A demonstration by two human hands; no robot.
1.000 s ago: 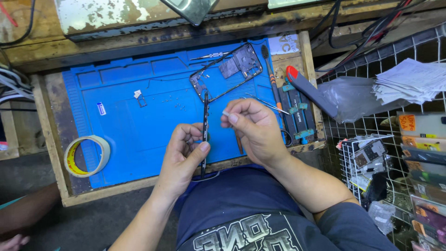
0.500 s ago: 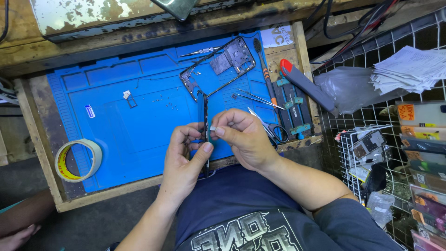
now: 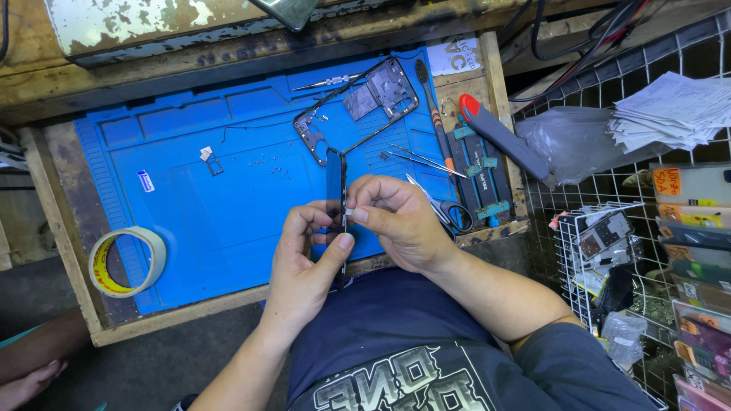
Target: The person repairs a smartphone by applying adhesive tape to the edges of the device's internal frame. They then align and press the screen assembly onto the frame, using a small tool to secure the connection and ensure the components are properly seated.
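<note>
1. Since the earlier frame, the right hand (image 3: 403, 221) has been drawn closer to the left hand (image 3: 308, 255), and the tweezers (image 3: 422, 158) now lie on the mat (image 3: 205, 213).
2. Head view: the phone (image 3: 336, 190) is held edge-up above the mat's near edge, pinched between both hands' fingertips.
3. The frame (image 3: 358, 106) is seen stripped, with screws (image 3: 270, 164) loose; reassembly appears left.

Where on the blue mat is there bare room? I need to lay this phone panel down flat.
Bare: blue mat between the tape roll and left hand. Crowded: phone frame, tweezers, scattered screws ahead of both hands; right hand hides scissors.
</note>
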